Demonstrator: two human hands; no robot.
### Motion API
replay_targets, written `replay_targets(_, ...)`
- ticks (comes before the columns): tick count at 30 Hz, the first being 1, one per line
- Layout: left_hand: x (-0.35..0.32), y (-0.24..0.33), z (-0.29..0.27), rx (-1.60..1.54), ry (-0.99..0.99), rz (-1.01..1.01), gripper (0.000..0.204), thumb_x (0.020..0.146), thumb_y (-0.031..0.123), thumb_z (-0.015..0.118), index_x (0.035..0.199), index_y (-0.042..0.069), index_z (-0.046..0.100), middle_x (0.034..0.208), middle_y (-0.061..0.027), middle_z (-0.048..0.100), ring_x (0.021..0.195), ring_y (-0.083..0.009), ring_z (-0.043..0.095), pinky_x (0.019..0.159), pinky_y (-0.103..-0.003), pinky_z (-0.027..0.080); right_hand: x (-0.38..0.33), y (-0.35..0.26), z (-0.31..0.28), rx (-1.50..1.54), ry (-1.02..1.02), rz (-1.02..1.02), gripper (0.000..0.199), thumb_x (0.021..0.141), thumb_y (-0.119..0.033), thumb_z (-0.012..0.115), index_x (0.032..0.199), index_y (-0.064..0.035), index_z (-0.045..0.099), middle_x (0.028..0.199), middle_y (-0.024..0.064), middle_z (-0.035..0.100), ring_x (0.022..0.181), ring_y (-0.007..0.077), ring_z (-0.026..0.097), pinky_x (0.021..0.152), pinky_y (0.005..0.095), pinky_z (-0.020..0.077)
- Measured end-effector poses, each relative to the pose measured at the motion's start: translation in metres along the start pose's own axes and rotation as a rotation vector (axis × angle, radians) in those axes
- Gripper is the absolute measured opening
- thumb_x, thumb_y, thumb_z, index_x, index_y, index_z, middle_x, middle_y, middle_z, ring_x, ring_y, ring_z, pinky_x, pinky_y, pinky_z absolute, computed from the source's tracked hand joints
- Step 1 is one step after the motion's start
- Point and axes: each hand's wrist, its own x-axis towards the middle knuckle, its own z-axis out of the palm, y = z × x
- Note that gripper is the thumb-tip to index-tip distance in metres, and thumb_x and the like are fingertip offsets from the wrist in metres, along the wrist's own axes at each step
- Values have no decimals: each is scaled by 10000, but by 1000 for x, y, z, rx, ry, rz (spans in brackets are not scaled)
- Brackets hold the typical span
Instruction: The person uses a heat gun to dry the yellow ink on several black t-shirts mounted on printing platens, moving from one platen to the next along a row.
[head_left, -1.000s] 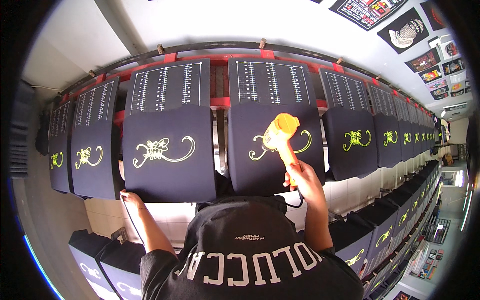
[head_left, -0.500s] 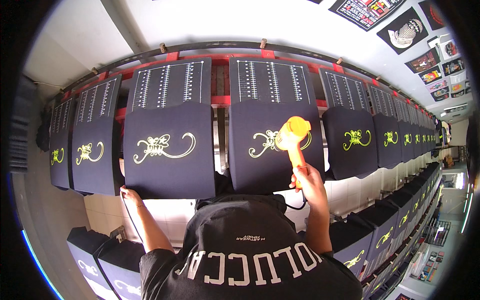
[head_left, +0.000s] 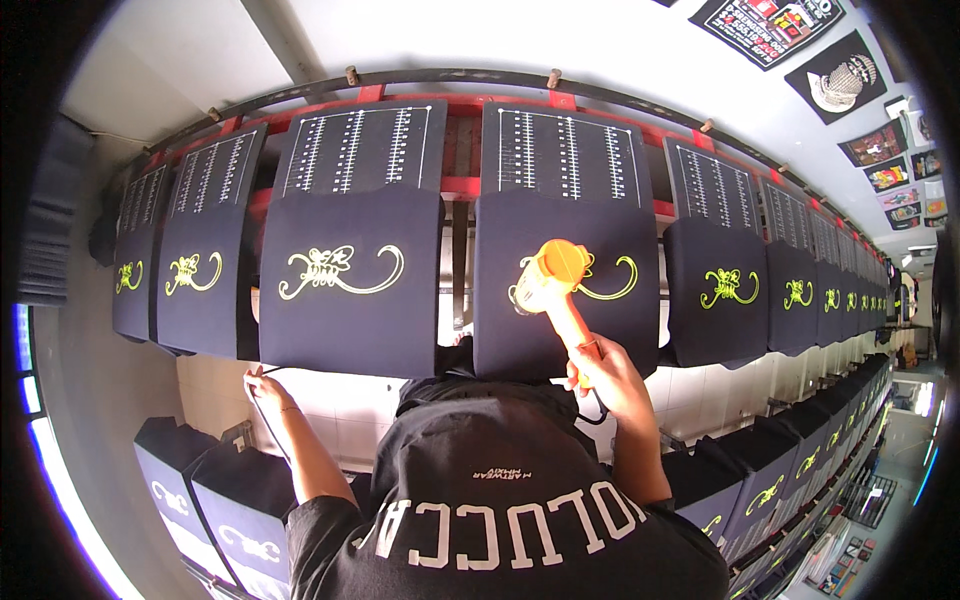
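Wrapped round the handle [head_left: 572,325], the right hand [head_left: 607,376] holds an orange heat gun [head_left: 562,268] ahead, over a yellow print [head_left: 612,297]; well leftward, the left hand [head_left: 265,388] pinches a dark cord [head_left: 268,427], probably keeping it clear.

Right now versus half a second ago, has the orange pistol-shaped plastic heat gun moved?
Yes. The heat gun in the right hand has shifted left against the yellow-green curled print on dark fabric, uncovering more of its right curl.
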Motion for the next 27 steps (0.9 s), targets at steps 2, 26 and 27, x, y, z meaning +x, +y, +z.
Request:
replay_targets(2,-10,7,-20,-15,-8,-15,472,1009,371,376,1114,-40,582,1074,-182,676,967,-282,651,930,-393,445,2,1,-1,14,-29,-5,279,956,-247,614,1079,-4,554,760,19,602,628,103,618,530,228,481)
replay_targets(26,148,267,-166,-690,357,261,392,1030,310,374,742,58,460,651,-42,409,576,-150,396,622,-327,427,80,-25,148,117,-152,-16,322,868,-132,593,1152,-13,501,774,15,566,539,81,533,449,218,431)
replay_targets(27,167,270,-169,-704,259,283,395,1032,318,376,745,60,459,645,-38,400,577,-145,384,614,-317,411,82,-38,178,98,-85,-67,318,881,-136,594,1156,-7,500,767,13,566,510,77,518,438,214,423)
